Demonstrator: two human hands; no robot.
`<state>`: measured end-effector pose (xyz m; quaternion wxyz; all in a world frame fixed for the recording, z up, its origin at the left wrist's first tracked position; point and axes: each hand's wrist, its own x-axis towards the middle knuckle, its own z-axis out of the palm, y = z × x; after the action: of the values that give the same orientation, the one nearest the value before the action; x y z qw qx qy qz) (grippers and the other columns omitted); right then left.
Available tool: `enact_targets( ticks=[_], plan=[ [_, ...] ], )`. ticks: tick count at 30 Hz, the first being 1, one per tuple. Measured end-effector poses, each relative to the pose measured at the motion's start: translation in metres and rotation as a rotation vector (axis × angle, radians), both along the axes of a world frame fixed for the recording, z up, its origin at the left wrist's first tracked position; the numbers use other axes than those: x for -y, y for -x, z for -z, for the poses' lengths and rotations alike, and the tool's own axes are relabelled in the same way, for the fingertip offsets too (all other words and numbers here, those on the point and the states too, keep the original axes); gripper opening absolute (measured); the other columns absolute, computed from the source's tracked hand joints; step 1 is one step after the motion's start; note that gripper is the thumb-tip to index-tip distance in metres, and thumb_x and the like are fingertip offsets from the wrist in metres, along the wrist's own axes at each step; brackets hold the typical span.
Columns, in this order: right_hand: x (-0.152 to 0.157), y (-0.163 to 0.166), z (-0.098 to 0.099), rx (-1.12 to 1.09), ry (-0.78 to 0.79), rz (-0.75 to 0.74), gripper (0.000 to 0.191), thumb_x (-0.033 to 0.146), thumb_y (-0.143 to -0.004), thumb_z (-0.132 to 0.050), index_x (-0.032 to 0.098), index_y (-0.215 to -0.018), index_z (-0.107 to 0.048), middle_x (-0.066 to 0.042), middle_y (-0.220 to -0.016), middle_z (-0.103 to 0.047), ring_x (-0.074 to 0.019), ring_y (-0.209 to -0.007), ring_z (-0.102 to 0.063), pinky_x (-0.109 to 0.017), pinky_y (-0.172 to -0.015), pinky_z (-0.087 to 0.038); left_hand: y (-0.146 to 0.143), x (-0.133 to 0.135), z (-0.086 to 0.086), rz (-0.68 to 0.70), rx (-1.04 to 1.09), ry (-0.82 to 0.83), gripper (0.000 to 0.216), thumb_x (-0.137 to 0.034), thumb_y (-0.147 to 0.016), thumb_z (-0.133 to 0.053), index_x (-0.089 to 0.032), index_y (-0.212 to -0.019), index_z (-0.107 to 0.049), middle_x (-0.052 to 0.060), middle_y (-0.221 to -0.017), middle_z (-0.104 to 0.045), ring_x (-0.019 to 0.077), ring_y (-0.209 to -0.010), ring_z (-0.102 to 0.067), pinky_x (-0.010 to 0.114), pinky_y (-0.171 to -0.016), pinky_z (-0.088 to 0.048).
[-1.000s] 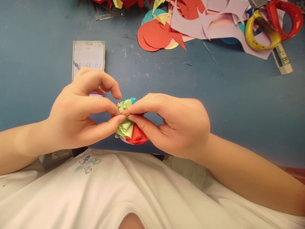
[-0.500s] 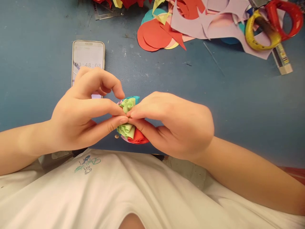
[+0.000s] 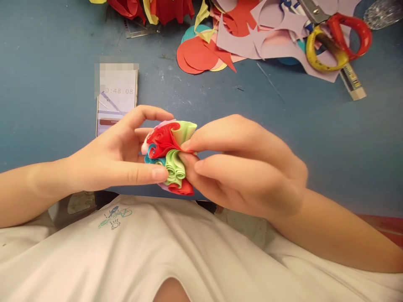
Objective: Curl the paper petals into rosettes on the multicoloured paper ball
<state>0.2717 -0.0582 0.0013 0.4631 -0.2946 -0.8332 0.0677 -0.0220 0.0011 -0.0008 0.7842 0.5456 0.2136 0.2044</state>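
A small bunch of rolled paper cones (image 3: pixel 168 155), red, green, blue and pink, is held between both hands just above the near edge of the blue table (image 3: pixel 47 105). My left hand (image 3: pixel 116 157) cups the bunch from the left, thumb underneath and fingers curled over the top. My right hand (image 3: pixel 242 165) pinches its right side with thumb and fingertips. The rolled ends face up toward the camera.
A phone (image 3: pixel 116 98) showing a timer lies on the table behind my left hand. Cut paper circles and scraps (image 3: pixel 226 37) are piled at the back, with red-and-yellow-handled scissors (image 3: pixel 336 40) and a glue stick (image 3: pixel 352 79) at the back right. My white shirt (image 3: pixel 141 251) fills the foreground.
The paper bunch has been turned so its rolled ends face up. My left hand has loosened from a pinch into a cupping hold, and my right hand has shifted its grip.
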Motion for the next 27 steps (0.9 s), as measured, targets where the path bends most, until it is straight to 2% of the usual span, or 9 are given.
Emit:
enact_targets(
  ticks=[4, 8, 12, 16, 18, 20, 22, 25, 27],
  plan=[
    [-0.007, 0.000, 0.003, 0.061, -0.081, -0.003, 0.020, 0.012, -0.123, -0.073, 0.030, -0.118, -0.082, 0.002, -0.121, -0.096, -0.0165, -0.099, -0.093, -0.033, -0.097, -0.085, -0.005, -0.001, 0.007, -0.021, -0.047, 0.175, 0.077, -0.041, -0.106, -0.112, -0.046, -0.170, -0.068, 0.001, -0.144, -0.091, 0.0347, -0.118, -0.102, 0.042, -0.087, -0.089],
    [-0.007, 0.000, 0.009, 0.011, -0.072, -0.035, 0.027, 0.008, -0.126, -0.065, 0.023, -0.128, -0.088, -0.003, -0.131, -0.098, -0.0185, -0.115, -0.097, -0.032, -0.108, -0.084, -0.006, -0.002, 0.007, -0.072, -0.099, 0.224, 0.077, -0.052, -0.102, -0.115, -0.045, -0.166, -0.074, 0.000, -0.146, -0.091, 0.0367, -0.118, -0.102, 0.044, -0.089, -0.089],
    [-0.004, -0.003, 0.005, 0.058, -0.023, -0.049, 0.026, 0.007, -0.127, -0.069, 0.024, -0.131, -0.089, -0.002, -0.133, -0.099, -0.0173, -0.119, -0.096, -0.031, -0.109, -0.083, -0.008, 0.000, 0.005, -0.099, -0.084, 0.214, 0.082, -0.044, -0.103, -0.113, -0.043, -0.171, -0.067, 0.000, -0.150, -0.091, 0.0365, -0.131, -0.099, 0.044, -0.097, -0.088],
    [-0.001, -0.005, -0.002, 0.092, 0.027, -0.018, 0.021, 0.003, -0.121, -0.080, 0.023, -0.125, -0.087, -0.002, -0.127, -0.099, -0.0164, -0.112, -0.096, -0.029, -0.106, -0.083, -0.009, 0.003, 0.004, -0.105, -0.107, 0.172, 0.089, -0.043, -0.106, -0.111, -0.045, -0.180, -0.062, 0.002, -0.150, -0.090, 0.0362, -0.126, -0.098, 0.045, -0.093, -0.086],
    [0.000, -0.006, -0.003, 0.101, 0.028, -0.010, 0.020, 0.004, -0.122, -0.079, 0.023, -0.121, -0.086, 0.001, -0.124, -0.098, -0.0148, -0.109, -0.095, -0.028, -0.106, -0.082, -0.009, 0.004, 0.002, -0.099, -0.103, 0.157, 0.094, -0.048, -0.110, -0.107, -0.043, -0.188, -0.056, 0.004, -0.150, -0.091, 0.0397, -0.129, -0.098, 0.052, -0.098, -0.087],
    [0.000, -0.008, -0.004, 0.111, 0.039, -0.011, 0.020, 0.006, -0.125, -0.074, 0.023, -0.121, -0.086, 0.003, -0.125, -0.097, -0.0130, -0.111, -0.094, -0.026, -0.109, -0.080, -0.008, 0.004, 0.002, -0.101, -0.091, 0.155, 0.092, -0.049, -0.115, -0.100, -0.040, -0.193, -0.052, 0.005, -0.155, -0.090, 0.0440, -0.141, -0.095, 0.063, -0.112, -0.085],
    [-0.001, -0.011, -0.005, 0.115, 0.037, -0.025, 0.020, 0.005, -0.124, -0.074, 0.020, -0.125, -0.088, 0.002, -0.128, -0.097, -0.0126, -0.115, -0.094, -0.024, -0.113, -0.078, -0.007, 0.001, 0.006, -0.085, -0.064, 0.142, 0.086, -0.042, -0.117, -0.095, -0.041, -0.192, -0.052, 0.002, -0.157, -0.090, 0.0457, -0.151, -0.092, 0.067, -0.118, -0.083],
    [-0.003, -0.016, -0.010, 0.131, 0.021, -0.079, 0.023, 0.001, -0.117, -0.077, 0.018, -0.126, -0.088, -0.001, -0.129, -0.098, -0.0162, -0.114, -0.095, -0.027, -0.111, -0.081, -0.004, -0.006, 0.015, -0.040, 0.023, 0.114, 0.088, -0.023, -0.109, -0.102, -0.040, -0.184, -0.059, 0.003, -0.151, -0.094, 0.0411, -0.142, -0.097, 0.054, -0.106, -0.088],
    [-0.004, -0.020, -0.014, 0.143, 0.019, -0.105, 0.022, 0.006, -0.115, -0.080, 0.025, -0.124, -0.088, 0.000, -0.128, -0.099, -0.0202, -0.110, -0.097, -0.033, -0.104, -0.085, -0.003, -0.010, 0.019, -0.063, 0.043, 0.096, 0.089, -0.015, -0.103, -0.107, -0.036, -0.177, -0.063, 0.006, -0.149, -0.095, 0.0381, -0.135, -0.099, 0.047, -0.099, -0.089]
  ],
)
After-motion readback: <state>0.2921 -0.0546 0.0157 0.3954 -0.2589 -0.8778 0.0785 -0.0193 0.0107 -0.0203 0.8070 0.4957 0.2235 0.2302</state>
